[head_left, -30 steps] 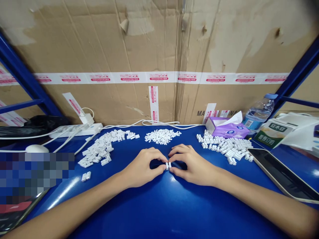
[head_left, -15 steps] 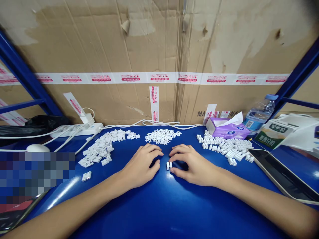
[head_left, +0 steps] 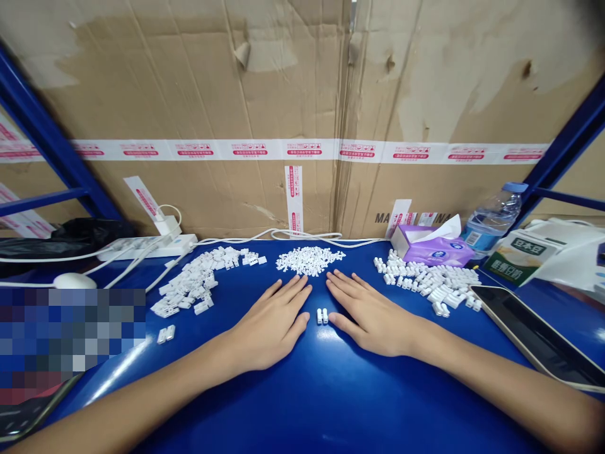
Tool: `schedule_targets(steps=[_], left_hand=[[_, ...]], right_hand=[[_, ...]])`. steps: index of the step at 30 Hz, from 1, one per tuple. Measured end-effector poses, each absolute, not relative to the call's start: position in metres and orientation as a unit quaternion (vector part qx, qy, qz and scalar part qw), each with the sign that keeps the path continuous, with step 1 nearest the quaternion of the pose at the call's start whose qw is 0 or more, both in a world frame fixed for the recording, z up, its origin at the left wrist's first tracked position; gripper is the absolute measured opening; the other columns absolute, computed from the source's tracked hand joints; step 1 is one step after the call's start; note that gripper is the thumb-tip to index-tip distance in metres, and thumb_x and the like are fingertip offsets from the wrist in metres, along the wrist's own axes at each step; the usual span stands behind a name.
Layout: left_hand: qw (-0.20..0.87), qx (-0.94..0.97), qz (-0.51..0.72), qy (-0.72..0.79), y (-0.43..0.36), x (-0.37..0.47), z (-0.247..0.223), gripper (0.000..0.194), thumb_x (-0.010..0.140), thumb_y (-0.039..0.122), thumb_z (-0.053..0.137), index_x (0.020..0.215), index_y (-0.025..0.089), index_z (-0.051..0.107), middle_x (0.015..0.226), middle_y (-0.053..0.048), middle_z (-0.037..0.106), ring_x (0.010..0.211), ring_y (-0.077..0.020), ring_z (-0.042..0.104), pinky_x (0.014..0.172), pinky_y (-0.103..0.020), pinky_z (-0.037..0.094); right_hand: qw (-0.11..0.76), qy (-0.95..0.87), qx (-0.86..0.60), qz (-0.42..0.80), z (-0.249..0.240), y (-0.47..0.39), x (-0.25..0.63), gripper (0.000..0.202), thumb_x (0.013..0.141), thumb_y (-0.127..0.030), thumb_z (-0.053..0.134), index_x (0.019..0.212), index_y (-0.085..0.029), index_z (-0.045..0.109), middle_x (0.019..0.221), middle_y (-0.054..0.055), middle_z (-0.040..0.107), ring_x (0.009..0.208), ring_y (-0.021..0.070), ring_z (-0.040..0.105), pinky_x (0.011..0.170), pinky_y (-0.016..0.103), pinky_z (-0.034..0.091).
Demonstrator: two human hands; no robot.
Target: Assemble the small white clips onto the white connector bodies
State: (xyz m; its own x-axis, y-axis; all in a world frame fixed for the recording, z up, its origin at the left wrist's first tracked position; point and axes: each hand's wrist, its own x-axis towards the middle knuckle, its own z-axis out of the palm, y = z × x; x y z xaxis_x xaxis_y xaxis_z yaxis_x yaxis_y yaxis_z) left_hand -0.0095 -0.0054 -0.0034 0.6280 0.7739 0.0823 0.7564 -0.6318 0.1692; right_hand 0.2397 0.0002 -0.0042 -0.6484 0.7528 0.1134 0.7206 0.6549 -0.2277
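My left hand (head_left: pixel 276 321) lies flat on the blue table (head_left: pixel 321 403), fingers stretched out and holding nothing. Opposite it, my right hand (head_left: pixel 371 315) also rests flat and open. Between the two thumbs stands a small white plastic wire connector (head_left: pixel 322 316), its near side close to my right thumb tip. Just beyond my fingertips is a heap of tiny white pieces (head_left: pixel 309 259). A pile of white connector housings (head_left: pixel 191 280) spreads to the left, with a single white connector (head_left: pixel 166 334) apart from it. More white connectors (head_left: pixel 425 277) lie at the right.
A phone (head_left: pixel 539 334), a purple tissue pack (head_left: pixel 432 247), a water bottle (head_left: pixel 491 217) and a green-and-white carton (head_left: pixel 517 255) stand on the right. At the back left is a power strip (head_left: pixel 146 246) with white cables. Cardboard (head_left: pixel 227 94) walls the rear, between blue frame posts (head_left: pixel 51 126).
Both hands have gone from curled fingers to lying flat and stretched out. My right hand has let go of the small connector, which stays in about the same spot.
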Motion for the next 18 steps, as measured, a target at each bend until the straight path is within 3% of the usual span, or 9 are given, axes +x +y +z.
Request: schedule_targets(steps=[6, 18], left_hand=[[0.053, 0.906, 0.057, 0.417, -0.0058, -0.0085, -0.0042, 0.059, 0.108, 0.038, 0.028, 0.159, 0.01, 0.032, 0.166, -0.013, 0.024, 0.156, -0.0286, 0.019, 0.127, -0.054, 0.019], [0.05, 0.903, 0.03, 0.426, -0.0074, -0.0065, -0.0016, 0.061, 0.108, 0.039, 0.026, 0.161, 0.009, 0.028, 0.168, -0.013, 0.02, 0.157, -0.0281, 0.015, 0.127, -0.054, 0.018]], right_hand=[[0.08, -0.899, -0.423, 0.077, -0.0085, -0.0011, 0.2382, 0.08, 0.104, -0.06, 0.032, 0.16, -0.003, 0.025, 0.165, 0.021, 0.015, 0.155, 0.0323, 0.014, 0.127, 0.055, 0.015], [0.087, -0.898, -0.423, 0.081, -0.0089, -0.0008, 0.2383, 0.08, 0.103, -0.061, 0.035, 0.16, -0.005, 0.028, 0.165, 0.02, 0.018, 0.155, 0.0327, 0.016, 0.127, 0.055, 0.015]])
